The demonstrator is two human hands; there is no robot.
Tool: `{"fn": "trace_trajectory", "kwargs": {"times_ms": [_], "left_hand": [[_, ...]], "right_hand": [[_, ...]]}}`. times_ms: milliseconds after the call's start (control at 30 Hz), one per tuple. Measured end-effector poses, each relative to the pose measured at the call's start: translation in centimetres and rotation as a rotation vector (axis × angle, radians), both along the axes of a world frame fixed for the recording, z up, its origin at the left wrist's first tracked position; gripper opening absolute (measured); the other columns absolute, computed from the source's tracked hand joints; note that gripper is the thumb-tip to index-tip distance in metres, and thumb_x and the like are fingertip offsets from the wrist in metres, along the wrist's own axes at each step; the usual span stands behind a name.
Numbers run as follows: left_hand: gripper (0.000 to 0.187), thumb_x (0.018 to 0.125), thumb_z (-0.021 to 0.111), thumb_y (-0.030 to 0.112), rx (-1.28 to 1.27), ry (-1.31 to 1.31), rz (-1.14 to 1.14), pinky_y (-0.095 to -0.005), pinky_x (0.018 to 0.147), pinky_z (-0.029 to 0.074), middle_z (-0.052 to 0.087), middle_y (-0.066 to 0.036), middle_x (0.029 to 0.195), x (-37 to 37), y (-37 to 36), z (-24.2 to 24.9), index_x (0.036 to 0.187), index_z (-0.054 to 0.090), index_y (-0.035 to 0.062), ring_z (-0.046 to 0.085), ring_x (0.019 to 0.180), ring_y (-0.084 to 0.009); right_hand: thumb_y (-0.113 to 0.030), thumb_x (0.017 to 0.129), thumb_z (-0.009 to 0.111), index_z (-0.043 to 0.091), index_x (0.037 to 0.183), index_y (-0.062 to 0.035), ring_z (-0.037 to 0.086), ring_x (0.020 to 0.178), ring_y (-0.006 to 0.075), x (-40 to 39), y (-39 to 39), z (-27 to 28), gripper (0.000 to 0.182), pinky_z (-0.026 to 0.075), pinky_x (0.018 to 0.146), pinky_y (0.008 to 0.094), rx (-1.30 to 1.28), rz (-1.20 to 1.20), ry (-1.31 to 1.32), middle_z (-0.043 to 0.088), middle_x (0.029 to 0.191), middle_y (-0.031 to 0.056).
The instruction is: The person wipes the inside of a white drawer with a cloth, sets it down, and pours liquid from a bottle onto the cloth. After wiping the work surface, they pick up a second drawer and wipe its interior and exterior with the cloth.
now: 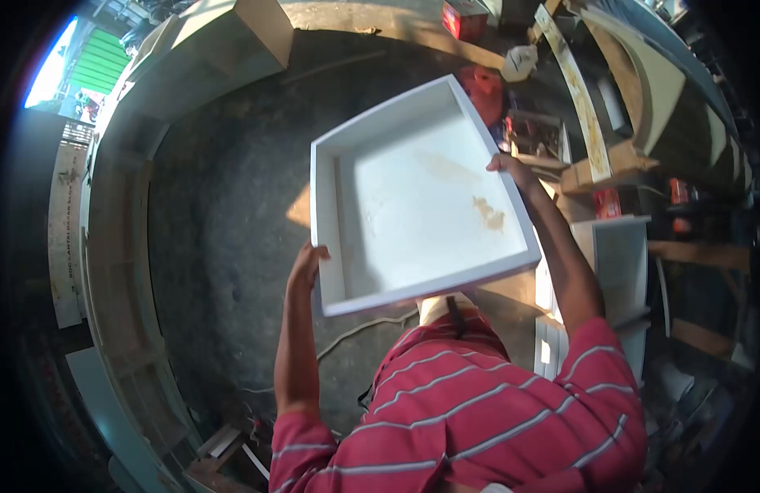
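Note:
A white open box, like a shallow drawer (413,197), is held up in front of the body with its hollow side facing the camera. Brown stains mark the right part of its inner panel. My left hand (307,264) grips the lower left side, thumb over the rim. On the upper right side my right hand (511,167) is closed round the edge. The fingers behind the box are hidden on both sides.
A long wooden frame (121,287) curves along the left. Dark floor (224,230) lies beyond the box, with a cable (363,327) on it. At the right are a white cabinet piece (618,271), a stained strip (579,99), a red object (482,92) and an open toolbox (538,135).

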State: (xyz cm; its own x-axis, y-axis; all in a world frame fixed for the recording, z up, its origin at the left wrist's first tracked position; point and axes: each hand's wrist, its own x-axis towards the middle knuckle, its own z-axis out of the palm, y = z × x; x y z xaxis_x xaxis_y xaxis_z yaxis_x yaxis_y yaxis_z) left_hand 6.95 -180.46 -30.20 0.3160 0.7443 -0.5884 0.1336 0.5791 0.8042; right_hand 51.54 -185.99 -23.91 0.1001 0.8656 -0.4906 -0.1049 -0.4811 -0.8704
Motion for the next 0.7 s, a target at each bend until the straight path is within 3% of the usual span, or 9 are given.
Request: {"fn": "trace_trajectory", "kwargs": {"times_ms": [33,67,133,167,233,367,467,533,700], "left_hand": [[0.053,0.055,0.047,0.004,-0.005,0.0,0.004,-0.0357,0.066,0.05,0.054,-0.014,0.09,0.8,3.2,0.0,0.108,0.049,-0.0028,0.058,0.075,-0.0248],[0.048,0.056,0.048,0.006,-0.119,0.118,0.017,-0.0353,0.065,0.049,0.054,-0.013,0.086,0.7,4.8,0.2,0.103,0.05,-0.0029,0.057,0.074,-0.0244],[0.04,0.057,0.051,0.011,-0.233,0.28,0.037,-0.0359,0.063,0.048,0.053,-0.012,0.08,-0.6,7.8,1.7,0.095,0.052,-0.0036,0.055,0.07,-0.024],[0.036,0.058,0.051,0.012,-0.07,0.34,-0.001,-0.0377,0.062,0.047,0.052,-0.013,0.076,-1.4,10.0,1.7,0.09,0.052,-0.0041,0.054,0.066,-0.0253],[0.039,0.059,0.052,0.013,-0.277,0.37,-0.07,-0.0377,0.063,0.047,0.053,-0.015,0.078,-1.0,13.4,6.6,0.093,0.052,-0.0045,0.056,0.068,-0.0273],[0.046,0.057,0.054,0.014,-0.238,0.517,-0.138,-0.0402,0.066,0.047,0.055,-0.019,0.084,-4.0,23.2,5.6,0.098,0.053,-0.0062,0.058,0.074,-0.032],[0.06,0.058,0.054,0.017,-0.422,0.636,-0.213,-0.0445,0.078,0.044,0.055,-0.028,0.099,-5.6,29.4,3.7,0.113,0.046,-0.0065,0.057,0.085,-0.0392],[0.061,0.058,0.054,0.017,-0.384,0.674,-0.261,-0.0446,0.078,0.044,0.055,-0.028,0.098,-5.1,35.1,3.5,0.113,0.046,-0.0064,0.056,0.086,-0.0391],[0.056,0.054,0.054,0.013,-0.328,0.65,-0.287,-0.0451,0.074,0.045,0.056,-0.025,0.094,-1.4,49.9,2.9,0.106,0.053,-0.0074,0.056,0.084,-0.039]], "right_hand": [[-0.029,0.067,0.057,0.056,0.071,-0.0062,0.053,0.061,0.0146,0.3,2.6,-0.7,0.023,0.043,0.06,0.0253,0.024,0.018,0.065,0.053,0.066,0.0039],[-0.029,0.068,0.058,0.057,0.075,-0.0055,0.054,0.062,0.0159,0.1,4.7,-1.6,0.025,0.044,0.062,0.0261,-0.288,-0.019,0.238,0.055,0.068,0.0057],[-0.029,0.069,0.058,0.057,0.083,-0.003,0.056,0.064,0.0199,1.1,10.2,-3.9,0.03,0.047,0.066,0.0311,-0.394,0.0,0.383,0.056,0.07,0.01],[-0.029,0.069,0.058,0.056,0.087,-0.0017,0.057,0.066,0.0219,1.5,13.0,-4.9,0.033,0.049,0.067,0.0336,-0.451,0.009,0.45,0.057,0.071,0.0121],[-0.025,0.073,0.058,0.056,0.092,-0.0075,0.058,0.072,0.0222,-1.9,12.8,-2.2,0.026,0.049,0.072,0.0391,-0.328,-0.063,0.495,0.057,0.081,0.013],[-0.028,0.07,0.055,0.049,0.105,0.0065,0.059,0.074,0.0275,-3.4,20.1,-11.1,0.049,0.049,0.073,0.0402,-0.196,0.037,0.447,0.058,0.09,0.0178],[-0.029,0.07,0.054,0.051,0.103,0.007,0.059,0.074,0.0293,-5.1,24.2,-11.5,0.049,0.049,0.071,0.0397,-0.423,-0.056,0.631,0.058,0.089,0.0205],[-0.032,0.07,0.054,0.05,0.103,0.0082,0.059,0.074,0.0316,-5.7,29.2,-13.7,0.052,0.049,0.071,0.0399,-0.274,-0.034,0.639,0.058,0.089,0.0228],[-0.031,0.07,0.054,0.05,0.102,0.0075,0.06,0.076,0.0319,-3.9,40.3,-14.5,0.051,0.049,0.072,0.0416,-0.355,-0.154,0.633,0.058,0.09,0.0219]]}}
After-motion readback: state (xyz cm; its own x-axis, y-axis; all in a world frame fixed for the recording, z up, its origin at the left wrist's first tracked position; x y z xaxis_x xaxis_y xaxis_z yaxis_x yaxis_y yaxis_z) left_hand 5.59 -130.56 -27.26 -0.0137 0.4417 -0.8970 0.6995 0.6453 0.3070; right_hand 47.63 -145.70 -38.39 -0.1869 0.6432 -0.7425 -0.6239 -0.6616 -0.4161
